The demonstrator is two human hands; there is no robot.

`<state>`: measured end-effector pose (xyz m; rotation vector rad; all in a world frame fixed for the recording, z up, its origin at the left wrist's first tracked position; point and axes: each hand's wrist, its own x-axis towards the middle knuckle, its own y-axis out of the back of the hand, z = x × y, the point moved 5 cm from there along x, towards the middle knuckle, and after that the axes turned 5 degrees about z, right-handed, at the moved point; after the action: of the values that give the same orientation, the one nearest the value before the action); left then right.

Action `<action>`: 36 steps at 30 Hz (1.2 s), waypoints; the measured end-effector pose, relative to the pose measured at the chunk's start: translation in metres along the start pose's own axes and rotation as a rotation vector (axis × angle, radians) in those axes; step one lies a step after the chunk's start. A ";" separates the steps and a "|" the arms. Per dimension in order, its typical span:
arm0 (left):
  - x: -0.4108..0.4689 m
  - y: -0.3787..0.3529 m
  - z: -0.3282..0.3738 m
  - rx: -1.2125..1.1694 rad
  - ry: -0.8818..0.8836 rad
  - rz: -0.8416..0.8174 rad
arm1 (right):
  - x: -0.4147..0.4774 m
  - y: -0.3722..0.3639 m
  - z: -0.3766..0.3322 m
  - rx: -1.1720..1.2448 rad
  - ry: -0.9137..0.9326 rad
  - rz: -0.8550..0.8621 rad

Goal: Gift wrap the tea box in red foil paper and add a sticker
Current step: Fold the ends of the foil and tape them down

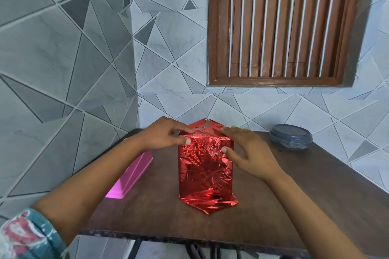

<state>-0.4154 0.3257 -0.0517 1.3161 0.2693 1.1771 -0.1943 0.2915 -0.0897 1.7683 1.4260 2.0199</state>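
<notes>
- The fingers (186, 129) of the left hand (166, 134) curl over the top left edge of the box (205, 170), with the thumb on the front, pinching the foil paper (202, 176) there. Too hard a pinch could tear or crease the thin foil.
- The right hand (248, 149) lies open, its fingers straight along the top right edge and the thumb on the front. If it lifts, the fold beneath may spring back.
- The box stands upright near the middle of the worktop (294, 185), covered in red. Uneven pressure from the two hands could tip it.
- The pointed top flap (205, 123) stands up behind the hands, not folded down, and may pop open if left untaped.
- The bottom flap (210, 204) juts out loose on the worktop and could snag.
- A pink tub (130, 176) and a lidded bowl (290, 135) sit apart to either side. No sticker shows.
</notes>
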 end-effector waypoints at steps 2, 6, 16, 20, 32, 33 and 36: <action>-0.001 0.000 0.001 0.003 -0.002 -0.012 | 0.002 0.000 0.004 -0.013 -0.012 0.024; -0.001 0.000 0.001 0.016 -0.010 -0.022 | 0.010 0.004 0.004 -0.010 -0.028 0.059; 0.000 -0.001 -0.002 -0.005 -0.026 -0.009 | 0.023 -0.008 0.005 -0.032 -0.041 -0.037; -0.001 -0.001 -0.002 -0.033 -0.009 -0.007 | 0.019 -0.013 0.012 0.199 -0.189 -0.037; -0.073 0.050 -0.077 0.021 0.536 0.310 | 0.018 -0.023 0.015 0.519 -0.284 -0.025; -0.084 0.059 -0.090 0.078 0.623 0.343 | 0.018 -0.022 0.015 0.517 -0.278 -0.019; -0.114 0.070 -0.125 -0.051 0.897 0.379 | 0.017 -0.021 0.012 0.509 -0.275 -0.011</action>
<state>-0.5940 0.2989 -0.0823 0.7306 0.6430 2.0460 -0.1999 0.3201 -0.0926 2.1046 1.9597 1.4075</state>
